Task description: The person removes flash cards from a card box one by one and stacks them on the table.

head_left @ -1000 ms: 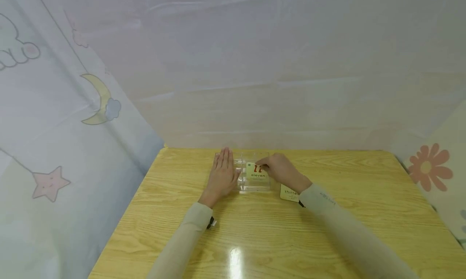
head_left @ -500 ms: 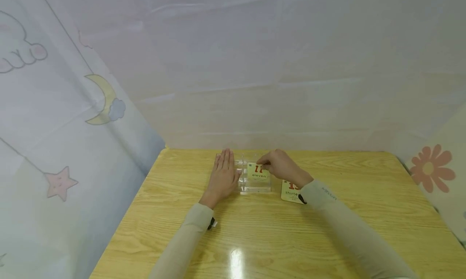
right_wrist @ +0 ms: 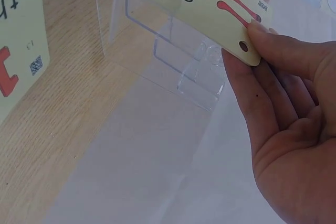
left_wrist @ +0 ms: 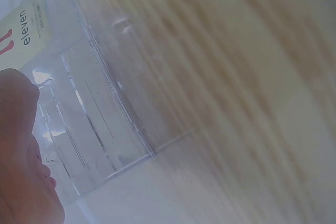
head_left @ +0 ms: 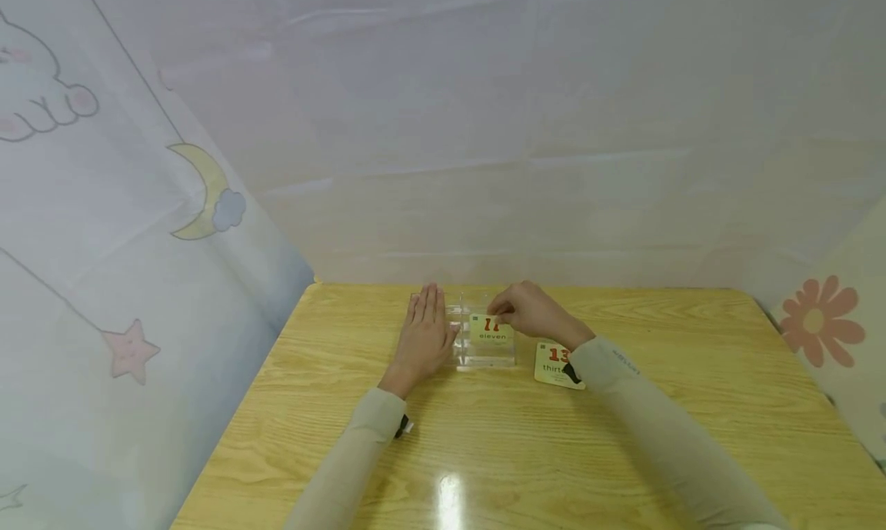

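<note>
My right hand (head_left: 531, 311) pinches the top right corner of a pale yellow number card (right_wrist: 210, 3) between thumb and fingers. The card reads "eleven" under a red 11 and has a punched hole near the pinched corner. Its lower part sits inside a clear plastic tiered holder (left_wrist: 89, 108), in the right-hand section. My left hand (head_left: 421, 336) lies with fingers straight over the left side of the holder, hiding much of it. Another card, "thirteen" with a red 13 (head_left: 554, 361), lies on the table beside the holder, partly covered by the right wrist.
The wooden table (head_left: 471, 438) carries the holder near its back edge, close to a pale printed wall sheet (head_left: 415, 168). Similar sheets with cartoon prints, such as a pink star (head_left: 130, 353), stand at the left and right.
The eleven card has slid lower into the holder, its bottom lines of print now hidden. The right wrist has shifted slightly, uncovering more of the thirteen card. The left hand stays put.
</note>
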`<action>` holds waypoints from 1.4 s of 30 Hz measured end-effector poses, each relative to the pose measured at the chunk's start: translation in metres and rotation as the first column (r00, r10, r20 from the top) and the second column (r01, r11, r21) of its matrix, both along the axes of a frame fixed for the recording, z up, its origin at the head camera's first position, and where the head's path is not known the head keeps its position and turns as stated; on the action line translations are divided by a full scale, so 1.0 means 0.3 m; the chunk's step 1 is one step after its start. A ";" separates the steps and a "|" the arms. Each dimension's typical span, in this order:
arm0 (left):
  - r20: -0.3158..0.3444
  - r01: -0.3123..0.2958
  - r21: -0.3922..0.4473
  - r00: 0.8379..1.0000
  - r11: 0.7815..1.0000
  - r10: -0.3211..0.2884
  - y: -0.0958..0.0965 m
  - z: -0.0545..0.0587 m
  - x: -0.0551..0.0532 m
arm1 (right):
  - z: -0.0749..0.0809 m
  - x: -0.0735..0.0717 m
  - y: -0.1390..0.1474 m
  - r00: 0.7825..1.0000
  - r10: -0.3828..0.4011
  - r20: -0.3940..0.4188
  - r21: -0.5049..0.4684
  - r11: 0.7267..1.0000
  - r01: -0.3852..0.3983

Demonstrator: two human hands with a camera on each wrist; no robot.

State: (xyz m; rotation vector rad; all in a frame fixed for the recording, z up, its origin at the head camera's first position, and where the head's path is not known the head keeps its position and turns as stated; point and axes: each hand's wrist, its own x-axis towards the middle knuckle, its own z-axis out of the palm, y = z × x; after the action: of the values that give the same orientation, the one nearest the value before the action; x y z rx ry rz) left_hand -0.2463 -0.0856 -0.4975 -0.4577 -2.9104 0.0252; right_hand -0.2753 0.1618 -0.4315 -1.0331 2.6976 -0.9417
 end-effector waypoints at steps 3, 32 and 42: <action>-0.012 0.004 -0.003 1.000 1.000 -0.004 -0.001 -0.001 -0.002 | 0.005 -0.005 0.000 1.000 -0.001 0.013 -0.004 1.000 0.001; 0.005 0.000 -0.021 1.000 1.000 0.000 -0.004 0.005 -0.005 | 0.023 -0.065 0.001 0.998 -0.063 -0.032 -0.009 0.998 0.063; 0.009 0.002 -0.008 1.000 1.000 -0.002 -0.001 -0.003 -0.004 | 0.020 -0.069 0.017 0.996 -0.086 0.013 -0.046 0.995 0.086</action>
State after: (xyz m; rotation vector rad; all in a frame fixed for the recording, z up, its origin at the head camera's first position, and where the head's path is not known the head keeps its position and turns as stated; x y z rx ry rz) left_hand -0.2476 -0.0859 -0.4983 -0.4631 -2.9193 0.0346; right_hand -0.2959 0.1668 -0.4255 -0.9233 2.7435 -1.0256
